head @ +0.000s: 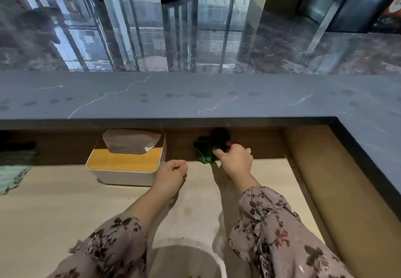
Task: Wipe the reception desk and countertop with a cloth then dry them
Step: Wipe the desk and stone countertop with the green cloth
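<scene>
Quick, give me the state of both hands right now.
Left hand: closed in a fist, nothing visible in it.
Right hand: gripping the dark green cloth.

Two hands are showing at centre: left hand (173, 172), right hand (236, 158). Two cloths are lying in view: dark cloth (208, 145) at centre, pale cloth (13, 169) at left edge. One tissue box (130, 160) is sitting left of centre. One bowl (184, 243) is showing at bottom centre.
</scene>
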{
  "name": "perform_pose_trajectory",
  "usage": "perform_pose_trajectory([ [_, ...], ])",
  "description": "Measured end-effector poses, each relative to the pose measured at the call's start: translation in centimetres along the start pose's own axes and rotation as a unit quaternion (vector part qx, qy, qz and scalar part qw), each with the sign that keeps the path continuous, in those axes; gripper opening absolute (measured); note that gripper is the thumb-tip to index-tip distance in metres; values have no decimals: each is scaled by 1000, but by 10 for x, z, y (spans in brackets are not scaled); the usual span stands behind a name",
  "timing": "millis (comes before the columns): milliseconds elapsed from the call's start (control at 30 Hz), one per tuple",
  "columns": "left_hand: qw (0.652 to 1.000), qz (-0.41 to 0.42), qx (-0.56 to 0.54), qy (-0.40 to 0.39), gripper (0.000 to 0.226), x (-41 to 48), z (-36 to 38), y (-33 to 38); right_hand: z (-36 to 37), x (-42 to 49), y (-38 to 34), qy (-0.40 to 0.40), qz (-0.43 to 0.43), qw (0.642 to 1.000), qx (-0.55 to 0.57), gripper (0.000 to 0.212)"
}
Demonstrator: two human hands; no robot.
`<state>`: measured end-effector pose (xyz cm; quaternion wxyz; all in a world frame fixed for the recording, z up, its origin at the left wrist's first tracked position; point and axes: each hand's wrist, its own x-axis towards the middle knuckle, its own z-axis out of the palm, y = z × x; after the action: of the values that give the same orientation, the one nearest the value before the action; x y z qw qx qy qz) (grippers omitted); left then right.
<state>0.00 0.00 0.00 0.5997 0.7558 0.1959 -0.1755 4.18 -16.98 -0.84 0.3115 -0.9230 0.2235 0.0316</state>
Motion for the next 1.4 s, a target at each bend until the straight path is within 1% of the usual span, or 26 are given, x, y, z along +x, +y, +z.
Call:
perform_pose_trajectory([
  [100, 999, 4, -35, 2, 24, 4, 0, -5, 13, 13, -14, -38, -7, 990, -136, 52],
  [133, 999, -6, -47, 0, 24, 6, -1, -8, 18, 14, -20, -45, -3, 985, -166, 53],
  [167, 998, -9, -58, -2, 22, 4, 0, -8, 25, 18, -22, -43, -10, 981, -188, 51],
  [233, 997, -17, -75, -4, 18, 1, -1, -6, 32, 22, -21, -26, -14, 982, -185, 43],
  [267, 996, -24, -90, -6, 16, 1, -2, -7, 31, 21, -19, -24, -8, 987, -159, 38],
  [367, 989, -59, -135, -14, 11, -5, -4, -3, 20, 14, -9, 1, -5, 1000, -16, 26],
  [467, 977, -112, -177, -42, 17, -10, -1, 0, 2, -8, -2, 47, -55, 994, 81, 26],
  [500, 970, -137, -193, -54, 25, -16, 2, 3, -3, -17, 2, 52, -78, 988, 125, 26],
  [567, 954, -178, -226, -85, 56, -26, 6, 8, -13, -42, 9, 56, -118, 970, 207, 20],
  [600, 947, -185, -237, -112, 65, -31, 10, 12, -17, -56, 14, 58, -136, 962, 230, 19],
  [633, 940, -188, -250, -135, 66, -42, 13, 16, -21, -72, 22, 55, -150, 956, 248, 18],
  [700, 934, -185, -259, -160, 54, -56, 20, 21, -22, -98, 37, 39, -166, 946, 277, 20],
  [767, 934, -169, -259, -177, 43, -72, 26, 19, -24, -122, 52, 34, -177, 944, 276, 24],
  [833, 933, -142, -270, -189, 28, -88, 34, 12, -28, -141, 69, 22, -178, 945, 274, 30],
  [867, 935, -125, -270, -193, 25, -95, 37, 7, -32, -149, 78, 7, -172, 944, 281, 32],
  [933, 938, -92, -264, -207, 29, -112, 43, -3, -48, -166, 93, -33, -151, 935, 320, 31],
  [967, 937, -76, -263, -216, 32, -118, 44, -8, -57, -172, 99, -57, -136, 922, 358, 31],
  [1033, 939, -51, -255, -225, 36, -133, 46, -16, -76, -183, 109, -100, -91, 886, 444, 36],
  [1067, 943, -40, -244, -224, 36, -141, 47, -19, -85, -187, 114, -120, -68, 874, 466, 40],
  [1100, 947, -28, -229, -222, 36, -148, 48, -21, -93, -191, 117, -140, -59, 873, 463, 43],
  [1133, 951, -19, -216, -222, 35, -157, 49, -23, -97, -195, 122, -152, -67, 882, 441, 43],
  [1167, 952, -12, -211, -223, 35, -164, 49, -25, -100, -197, 125, -154, -85, 893, 413, 38],
  [1267, 959, 1, -196, -204, 34, -181, 47, -27, -103, -202, 131, -100, -136, 920, 355, 11],
  [1333, 970, 9, -172, -169, 32, -192, 44, -28, -106, -209, 133, -82, -157, 931, 320, 12],
  [1400, 985, 23, -112, -128, 25, -197, 44, -27, -108, -212, 132, -71, -176, 938, 291, 7],
])
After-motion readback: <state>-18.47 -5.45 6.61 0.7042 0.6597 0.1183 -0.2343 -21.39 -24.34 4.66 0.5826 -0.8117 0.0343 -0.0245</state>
